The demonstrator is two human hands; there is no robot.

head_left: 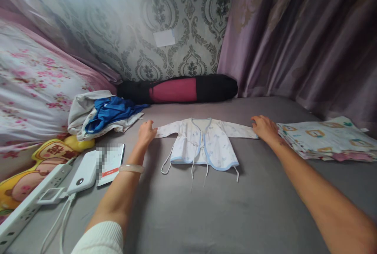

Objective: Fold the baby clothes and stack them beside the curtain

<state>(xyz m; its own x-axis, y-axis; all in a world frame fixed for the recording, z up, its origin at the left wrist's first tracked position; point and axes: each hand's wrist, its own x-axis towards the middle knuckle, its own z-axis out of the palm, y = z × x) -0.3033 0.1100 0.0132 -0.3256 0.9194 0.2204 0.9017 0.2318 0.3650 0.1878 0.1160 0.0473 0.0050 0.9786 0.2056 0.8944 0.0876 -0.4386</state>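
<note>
A small white baby jacket (216,142) with light-blue edging and a faint print lies spread flat on the grey sheet, its sleeves stretched out to both sides. White tie strings hang from its front and sides, and some are knotted at the middle. At the end of the left sleeve, my left hand (146,132) has its fingers closed on the cuff. My right hand (265,128) grips the opposite cuff with bent fingers. The fingertips partly cover both cuffs.
Stacked folded printed cloths (326,138) lie at right. At left are crumpled clothes (113,112), a phone (113,163), a white power bank (84,171), a power strip (35,199) with cables and a yellow cushion (26,179). A black-and-red long bag (173,90) lies along the wall.
</note>
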